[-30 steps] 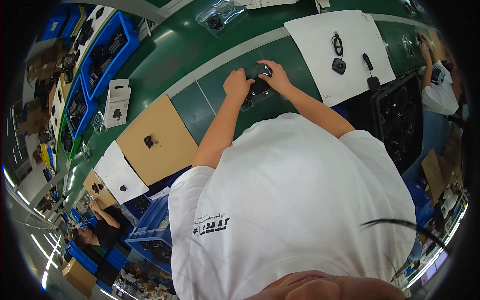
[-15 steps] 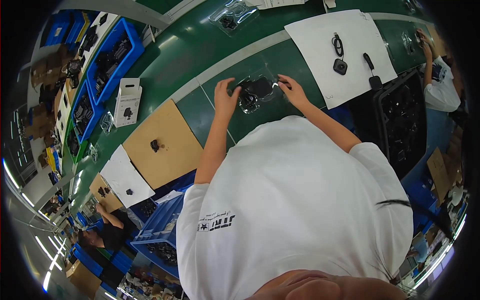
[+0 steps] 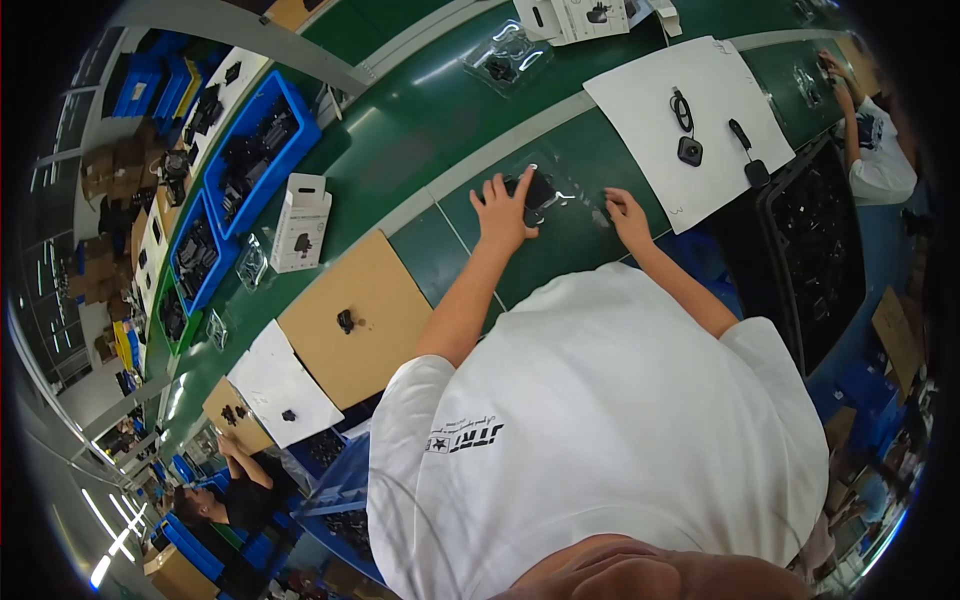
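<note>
A clear plastic blister tray [image 3: 570, 187] lies on the green bench in front of me, with a black squarish device [image 3: 541, 190] in it. My left hand [image 3: 503, 215] is open at the tray's left side, fingers spread, the index fingertip at the device's upper left edge. It covers part of the tray's left side. To the right of the tray, my right hand [image 3: 628, 220] has its fingers curled in toward the thumb, by the plastic's right edge. Whatever is between those fingertips is too small to make out.
White paper [image 3: 650, 100] at the right carries a cabled black device [image 3: 690, 150]. Beside it stands a black bin [image 3: 765, 250]. A brown board [image 3: 390, 270], a white box [image 3: 300, 225] and blue bins [image 3: 315, 130] are to the left. Another blister pack [image 3: 505, 60] lies farther back. Co-workers sit at both sides.
My left hand has spread its fingers and moved in over the tray's left part. My right hand has drawn away from the device toward the right. The whole view has shifted slightly.
</note>
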`<state>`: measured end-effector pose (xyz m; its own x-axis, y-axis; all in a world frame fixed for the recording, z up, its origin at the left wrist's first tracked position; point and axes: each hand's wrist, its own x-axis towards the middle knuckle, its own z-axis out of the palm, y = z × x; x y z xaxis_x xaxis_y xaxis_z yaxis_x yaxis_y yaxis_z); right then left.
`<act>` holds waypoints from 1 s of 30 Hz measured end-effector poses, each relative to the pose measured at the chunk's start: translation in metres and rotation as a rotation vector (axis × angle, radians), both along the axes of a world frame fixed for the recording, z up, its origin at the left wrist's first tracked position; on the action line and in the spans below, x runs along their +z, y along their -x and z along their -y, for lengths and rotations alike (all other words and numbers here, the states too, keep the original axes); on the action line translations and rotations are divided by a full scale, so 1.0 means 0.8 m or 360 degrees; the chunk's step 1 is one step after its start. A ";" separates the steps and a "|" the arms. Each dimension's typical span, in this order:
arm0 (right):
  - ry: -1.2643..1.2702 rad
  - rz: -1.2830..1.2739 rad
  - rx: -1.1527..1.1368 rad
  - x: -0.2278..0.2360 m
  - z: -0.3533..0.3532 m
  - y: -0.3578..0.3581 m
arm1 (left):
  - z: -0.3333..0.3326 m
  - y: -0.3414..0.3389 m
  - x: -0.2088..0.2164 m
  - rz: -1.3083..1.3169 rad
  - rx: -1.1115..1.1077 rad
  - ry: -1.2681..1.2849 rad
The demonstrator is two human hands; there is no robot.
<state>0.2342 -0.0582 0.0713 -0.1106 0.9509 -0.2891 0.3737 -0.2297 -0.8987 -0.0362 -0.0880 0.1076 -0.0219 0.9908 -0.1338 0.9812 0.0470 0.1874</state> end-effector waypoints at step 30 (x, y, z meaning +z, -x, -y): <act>-0.0160 0.1766 -0.1380 0.097 -0.001 -0.526 | 0.019 0.047 0.009 0.0666 0.0465 -0.0539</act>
